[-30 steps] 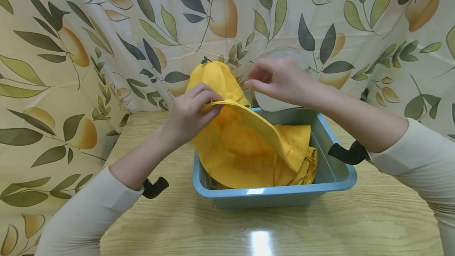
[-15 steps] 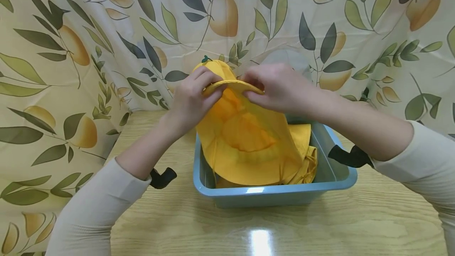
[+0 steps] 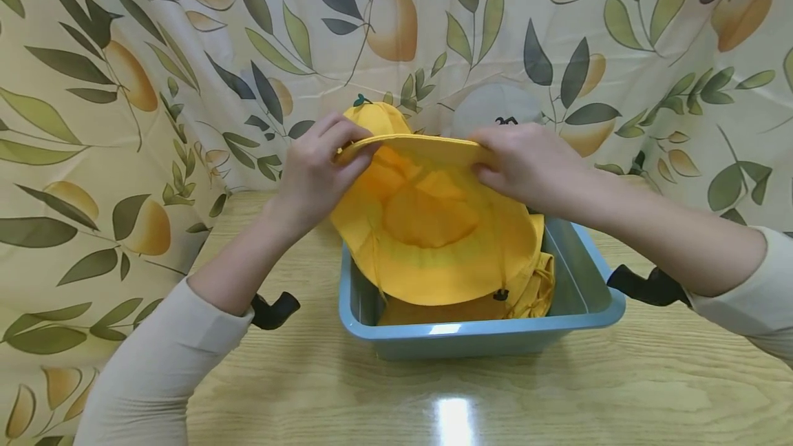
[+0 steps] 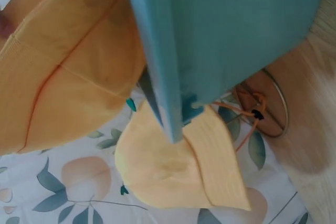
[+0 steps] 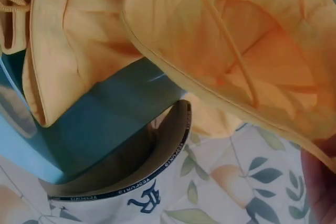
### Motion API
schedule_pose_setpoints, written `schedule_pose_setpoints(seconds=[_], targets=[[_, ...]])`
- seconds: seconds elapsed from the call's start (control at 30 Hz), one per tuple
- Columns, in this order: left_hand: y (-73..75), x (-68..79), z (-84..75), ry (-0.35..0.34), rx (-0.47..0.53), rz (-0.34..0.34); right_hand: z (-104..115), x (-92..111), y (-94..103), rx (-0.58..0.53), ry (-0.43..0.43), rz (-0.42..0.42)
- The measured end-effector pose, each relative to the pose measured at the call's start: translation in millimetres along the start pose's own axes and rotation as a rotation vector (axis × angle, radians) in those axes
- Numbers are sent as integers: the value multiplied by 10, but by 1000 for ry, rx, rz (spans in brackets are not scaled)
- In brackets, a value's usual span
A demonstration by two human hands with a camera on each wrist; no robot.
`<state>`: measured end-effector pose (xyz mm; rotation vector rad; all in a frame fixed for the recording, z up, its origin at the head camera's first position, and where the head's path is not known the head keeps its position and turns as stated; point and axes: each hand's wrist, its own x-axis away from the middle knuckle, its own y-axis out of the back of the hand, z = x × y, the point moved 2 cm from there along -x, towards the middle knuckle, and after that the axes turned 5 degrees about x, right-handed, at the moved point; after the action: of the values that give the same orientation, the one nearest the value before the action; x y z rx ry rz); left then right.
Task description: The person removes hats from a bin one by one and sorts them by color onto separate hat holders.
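Both my hands hold a yellow bucket hat (image 3: 434, 215) by the far edge of its brim, its inside facing me, above a blue-grey plastic basin (image 3: 489, 328). My left hand (image 3: 319, 174) pinches the brim on the left. On the right, the fingers of my right hand (image 3: 529, 164) grip the same edge. A drawstring with a black cord lock (image 3: 500, 294) hangs from the hat. More yellow fabric (image 3: 540, 288) with strings lies inside the basin at right. Seen from the left wrist, the hat's outer crown (image 4: 79, 72) hangs beside the basin wall (image 4: 236, 35).
Behind the basin is another yellow hat (image 3: 374, 118) with a green sprout on top; the left wrist view shows its crown (image 4: 163, 161) near a metal wire loop (image 4: 286, 114). A white cap (image 5: 113, 208) with a dark logo is beside it. Fruit-patterned cloth (image 3: 186, 54) encloses the wooden table (image 3: 297, 377).
My right hand, at first free above the basin, has taken hold of the brim and slid right along it. The hat has been lifted and spread, its brim now stretched between both hands.
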<state>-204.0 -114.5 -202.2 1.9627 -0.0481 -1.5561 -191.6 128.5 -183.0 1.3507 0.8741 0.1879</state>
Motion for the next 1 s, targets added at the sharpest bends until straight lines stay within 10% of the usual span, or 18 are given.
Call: schedule_pose_setpoints(seconds=[0.43, 0.57, 0.77, 1.0], targets=[[19, 462, 219, 175, 116, -16, -106, -14, 178, -111, 58, -302], [-9, 659, 289, 339, 202, 88, -118, -27, 230, -128, 42, -316], [-46, 803, 310, 785, 335, 274, -119, -90, 274, -134, 51, -339], [-2, 754, 335, 900, 488, 136, -92, -241, 349, -58, 73, -364]])
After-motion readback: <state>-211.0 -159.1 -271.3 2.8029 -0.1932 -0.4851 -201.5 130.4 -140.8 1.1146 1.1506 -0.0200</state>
